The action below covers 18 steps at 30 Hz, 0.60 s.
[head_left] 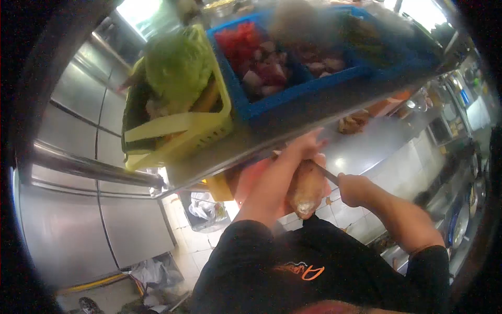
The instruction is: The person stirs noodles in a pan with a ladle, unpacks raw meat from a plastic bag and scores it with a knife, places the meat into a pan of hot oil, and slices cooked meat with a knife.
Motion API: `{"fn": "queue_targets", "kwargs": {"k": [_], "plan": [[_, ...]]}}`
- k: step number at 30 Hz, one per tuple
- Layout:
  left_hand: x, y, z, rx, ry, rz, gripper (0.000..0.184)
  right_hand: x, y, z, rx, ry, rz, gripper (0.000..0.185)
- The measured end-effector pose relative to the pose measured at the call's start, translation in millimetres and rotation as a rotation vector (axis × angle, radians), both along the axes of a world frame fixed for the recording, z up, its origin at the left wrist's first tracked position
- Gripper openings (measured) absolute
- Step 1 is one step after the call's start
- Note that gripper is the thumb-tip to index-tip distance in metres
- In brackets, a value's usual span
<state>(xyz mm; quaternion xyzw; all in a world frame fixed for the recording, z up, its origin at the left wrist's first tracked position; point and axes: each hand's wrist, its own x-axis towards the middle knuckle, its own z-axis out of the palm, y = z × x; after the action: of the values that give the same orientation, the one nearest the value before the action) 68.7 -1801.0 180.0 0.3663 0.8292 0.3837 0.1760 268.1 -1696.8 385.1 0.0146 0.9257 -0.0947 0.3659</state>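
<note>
Cloth shirt [340, 267], oblong tan food [307, 186]

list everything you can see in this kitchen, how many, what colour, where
basket: one, yellow-green, upper left
leafy vegetable: one visible, green, in the basket
blue compartments: several, blue, top
small pieces: many, red, in one compartment
chunks: several, purple and white, beside the red ones
shelf: one, grey, under basket and compartments
board: one, pinkish, centre
large food piece: one, pale brown, over the board, type unclear
knife: one, dark, at that piece
cabinet doors: several, silver, left
floor tiles: many, whitish, below
left hand: one, bare, near the piece's far end
right hand: one, bare, gripping the knife
</note>
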Motion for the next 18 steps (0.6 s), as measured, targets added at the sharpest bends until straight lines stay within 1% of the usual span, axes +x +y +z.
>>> {"fn": "queue_targets", "kwargs": {"k": [3, 6, 7, 9, 10, 11, 12, 13, 14, 15, 16, 17, 18], "plan": [[-1.7, 4.9, -5.9, -0.050, 0.102, 0.013, 0.093, 6.8, 1.4, -11.4, 0.014, 0.009, -0.033, 0.023], [2.2, -2.5, 14.0, 0.007, 0.114, -0.020, 0.091, 15.2, 1.2, -22.3, 0.028, 0.043, -0.043, 0.025], [4.2, -3.6, 13.1, -0.016, 0.197, -0.017, 0.087, 18.2, 0.2, -23.3, 0.023, 0.060, -0.042, 0.026], [-2.4, 3.4, -6.7, -0.057, 0.370, -0.018, 0.078, 23.6, 4.3, -29.5, 0.010, 0.114, -0.019, 0.028], [5.0, 3.2, -12.9, -0.065, 0.421, -0.022, 0.074, 22.2, 0.6, -18.1, -0.021, 0.071, -0.048, 0.027], [9.6, -1.9, -6.8, -0.062, 0.475, -0.013, 0.070, 15.3, -6.6, -0.6, -0.054, 0.020, -0.076, 0.026], [13.9, -5.6, -3.3, -0.044, 0.510, 0.004, 0.066, 14.4, -4.2, -2.7, -0.085, 0.051, 0.018, 0.024], [17.1, -10.4, 15.6, -0.003, 0.539, 0.033, 0.062, 13.1, -1.6, -5.2, -0.115, 0.086, 0.114, 0.022], [13.5, -11.7, 19.0, 0.045, 0.581, 0.069, 0.058, 11.1, 1.2, -7.9, -0.144, 0.125, 0.207, 0.020], [9.3, -14.4, 26.2, 0.090, 0.621, 0.128, 0.055, 14.3, 1.1, -11.7, -0.183, 0.243, 0.096, 0.018], [7.3, -15.8, 33.0, 0.126, 0.639, 0.207, 0.051, 7.8, 2.6, -11.9, -0.116, 0.180, 0.155, 0.015], [14.5, -17.3, 27.4, 0.154, 0.699, 0.361, 0.053, 1.9, 4.0, -11.9, -0.052, 0.118, 0.219, 0.013], [13.0, -29.5, 28.8, 0.168, 0.503, 0.342, 0.051, 3.3, 3.6, 11.9, -0.064, 0.082, 0.194, 0.015]]}}
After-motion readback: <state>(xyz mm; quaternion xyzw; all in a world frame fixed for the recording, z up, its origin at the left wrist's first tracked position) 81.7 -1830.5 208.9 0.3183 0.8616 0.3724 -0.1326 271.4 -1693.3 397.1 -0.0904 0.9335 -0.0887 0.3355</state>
